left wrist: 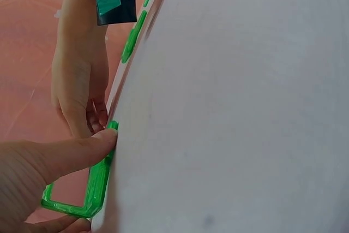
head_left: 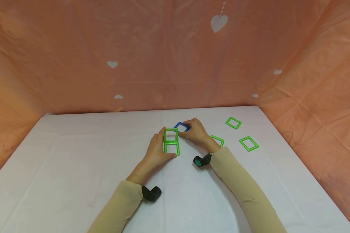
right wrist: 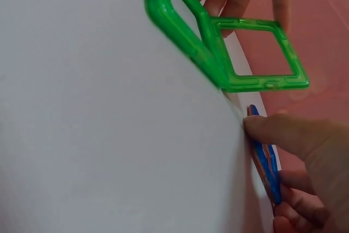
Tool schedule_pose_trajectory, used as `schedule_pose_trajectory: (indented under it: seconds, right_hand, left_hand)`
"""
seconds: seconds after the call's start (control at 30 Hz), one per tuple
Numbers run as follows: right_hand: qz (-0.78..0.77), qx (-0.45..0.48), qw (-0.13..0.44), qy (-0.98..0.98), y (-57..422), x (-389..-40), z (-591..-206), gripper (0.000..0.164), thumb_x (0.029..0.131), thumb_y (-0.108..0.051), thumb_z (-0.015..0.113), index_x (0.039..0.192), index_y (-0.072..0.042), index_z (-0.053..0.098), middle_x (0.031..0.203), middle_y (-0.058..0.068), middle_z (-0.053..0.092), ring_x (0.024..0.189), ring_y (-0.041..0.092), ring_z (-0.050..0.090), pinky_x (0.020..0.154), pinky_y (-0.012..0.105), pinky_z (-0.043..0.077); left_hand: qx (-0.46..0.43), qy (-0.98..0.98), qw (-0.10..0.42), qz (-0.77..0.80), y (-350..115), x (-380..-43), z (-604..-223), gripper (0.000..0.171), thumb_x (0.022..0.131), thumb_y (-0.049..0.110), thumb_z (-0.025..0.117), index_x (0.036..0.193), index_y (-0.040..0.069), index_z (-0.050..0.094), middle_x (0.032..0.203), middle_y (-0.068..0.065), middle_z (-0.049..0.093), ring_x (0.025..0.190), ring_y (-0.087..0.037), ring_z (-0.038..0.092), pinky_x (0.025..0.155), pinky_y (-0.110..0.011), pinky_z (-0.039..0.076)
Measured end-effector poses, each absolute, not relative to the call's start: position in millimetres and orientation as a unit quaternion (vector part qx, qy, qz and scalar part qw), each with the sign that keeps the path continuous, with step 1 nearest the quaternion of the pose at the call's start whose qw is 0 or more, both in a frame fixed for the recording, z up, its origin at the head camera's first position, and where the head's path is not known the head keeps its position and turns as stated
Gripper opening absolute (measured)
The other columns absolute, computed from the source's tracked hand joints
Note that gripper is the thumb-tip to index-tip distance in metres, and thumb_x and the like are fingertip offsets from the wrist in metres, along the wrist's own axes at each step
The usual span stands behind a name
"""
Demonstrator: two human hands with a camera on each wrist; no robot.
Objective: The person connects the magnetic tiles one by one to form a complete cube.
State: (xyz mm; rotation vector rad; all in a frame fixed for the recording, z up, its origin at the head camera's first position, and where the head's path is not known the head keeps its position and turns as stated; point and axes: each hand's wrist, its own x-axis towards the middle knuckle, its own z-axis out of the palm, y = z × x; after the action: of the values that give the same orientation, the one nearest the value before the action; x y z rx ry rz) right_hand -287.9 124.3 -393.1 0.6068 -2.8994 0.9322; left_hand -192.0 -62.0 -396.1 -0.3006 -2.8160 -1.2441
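Observation:
Two green square magnetic tiles are joined along one edge and held by my left hand. The thumb lies at the near end of the pair and the fingers run along its left side. In the right wrist view the green tiles meet at an angle. My right hand pinches a blue square tile between thumb and fingers, just beyond and right of the green pair. Seen edge-on in the right wrist view, the blue tile shows a reddish strip along one side.
Three loose green tiles lie to the right: one partly behind the right wrist, another farther right, a third toward the back. A white cloth covers the table. An orange curtain with white hearts hangs behind it.

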Motion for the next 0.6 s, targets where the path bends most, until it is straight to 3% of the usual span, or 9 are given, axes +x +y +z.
schedule_pose_trajectory:
  seconds: [0.6]
  right_hand:
    - [0.379, 0.139, 0.034, -0.914, 128.0, -282.6, -396.7, 0.056, 0.074, -0.026, 0.081, 0.120, 0.002, 0.065, 0.107, 0.018, 0.059, 0.096, 0.027, 0.056, 0.083, 0.037, 0.048]
  left_hand:
    - [-0.099, -0.906, 0.017, -0.410, -64.4, -193.6, -396.2, 0.107, 0.068, 0.019, 0.088, 0.151, 0.003, 0.021, 0.124, -0.024, 0.049, 0.113, -0.034, 0.049, 0.098, -0.047, 0.041]
